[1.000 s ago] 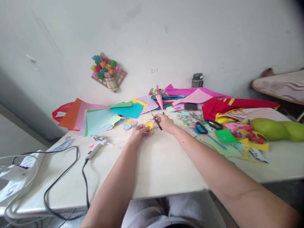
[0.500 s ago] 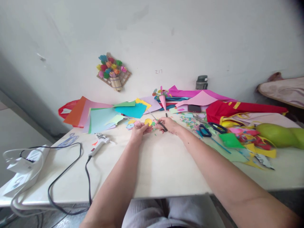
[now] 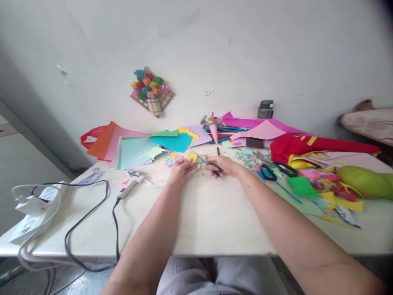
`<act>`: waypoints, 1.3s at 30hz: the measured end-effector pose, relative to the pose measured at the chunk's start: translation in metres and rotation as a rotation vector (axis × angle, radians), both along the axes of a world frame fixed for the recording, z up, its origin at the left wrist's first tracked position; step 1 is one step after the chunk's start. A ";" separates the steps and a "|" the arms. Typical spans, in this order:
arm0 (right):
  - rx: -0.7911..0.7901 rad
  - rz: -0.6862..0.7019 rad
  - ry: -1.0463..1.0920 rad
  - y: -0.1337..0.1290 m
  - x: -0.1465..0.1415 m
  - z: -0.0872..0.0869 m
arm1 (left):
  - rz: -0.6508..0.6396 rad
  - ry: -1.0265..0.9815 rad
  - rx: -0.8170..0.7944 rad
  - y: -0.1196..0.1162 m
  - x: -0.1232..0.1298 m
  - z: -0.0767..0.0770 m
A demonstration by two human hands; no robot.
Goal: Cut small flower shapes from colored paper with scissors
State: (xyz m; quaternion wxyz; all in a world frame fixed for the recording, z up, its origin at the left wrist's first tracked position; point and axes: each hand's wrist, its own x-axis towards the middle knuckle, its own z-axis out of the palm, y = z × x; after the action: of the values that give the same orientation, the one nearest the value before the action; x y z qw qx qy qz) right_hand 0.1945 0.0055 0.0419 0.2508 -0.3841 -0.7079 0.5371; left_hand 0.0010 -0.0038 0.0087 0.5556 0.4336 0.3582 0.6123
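Note:
My left hand point(image 3: 183, 168) pinches a small yellow paper piece point(image 3: 192, 157) between thumb and fingers, low over the table. Just right of it, my right hand point(image 3: 223, 164) grips a pair of scissors point(image 3: 202, 159) with dark handles. The blades point up and left toward the yellow paper, and the handle loops look spread apart. Whether the blades touch the paper I cannot tell. Small cut-out paper shapes point(image 3: 170, 160) lie beside my left hand. A paper cone with little flowers point(image 3: 214, 132) stands behind my hands.
A hot glue gun point(image 3: 130, 185) lies left, its black cord running off the table edge. A white power strip point(image 3: 38, 213) is at far left. Coloured paper sheets point(image 3: 135, 150) lie at the back. More scissors point(image 3: 278, 170), paper scraps point(image 3: 245, 157) and a green fruit-like object point(image 3: 357, 180) are on the right.
The scissors have tilted in my right hand and their handles are further apart. My left hand keeps the yellow paper. The whole view has shifted slightly.

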 end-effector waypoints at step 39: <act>0.051 0.029 -0.085 0.002 0.000 -0.004 | -0.073 -0.044 -0.010 0.009 -0.003 -0.011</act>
State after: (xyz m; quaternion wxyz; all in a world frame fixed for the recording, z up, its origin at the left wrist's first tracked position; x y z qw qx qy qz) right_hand 0.1950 0.0074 0.0381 0.2222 -0.3896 -0.7370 0.5056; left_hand -0.0023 0.0048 -0.0023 0.5875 0.4300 0.3331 0.5991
